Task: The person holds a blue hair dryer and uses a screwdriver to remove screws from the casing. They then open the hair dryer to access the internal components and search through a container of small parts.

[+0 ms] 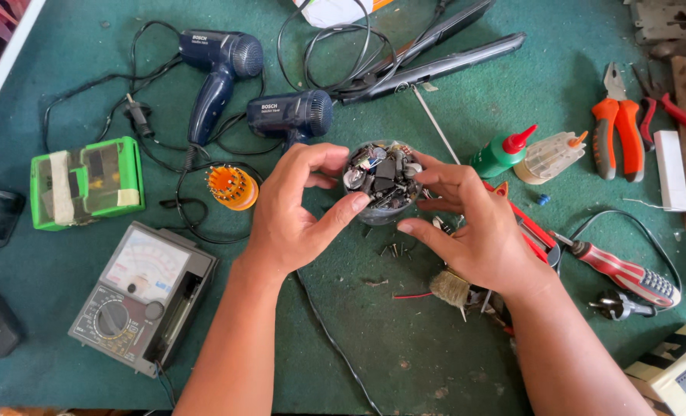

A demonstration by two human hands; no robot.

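A small clear jar (381, 179) packed with small dark and metallic electronic parts stands at the middle of the green table (451, 100). My left hand (297, 216) curls around the jar's left side, thumb on its lower rim and fingers over the top edge. From the right, my right hand (474, 231) wraps the jar with its fingertips on the rim. A few tiny screws (393, 249) lie loose on the table just below the jar.
Two dark blue hair dryers (220, 73) and a black hair straightener (435, 58) lie at the back. An analog multimeter (142, 296) and a green box (87, 183) sit left. Orange pliers (619, 127), glue bottles (505, 154) and a red screwdriver (628, 273) lie right.
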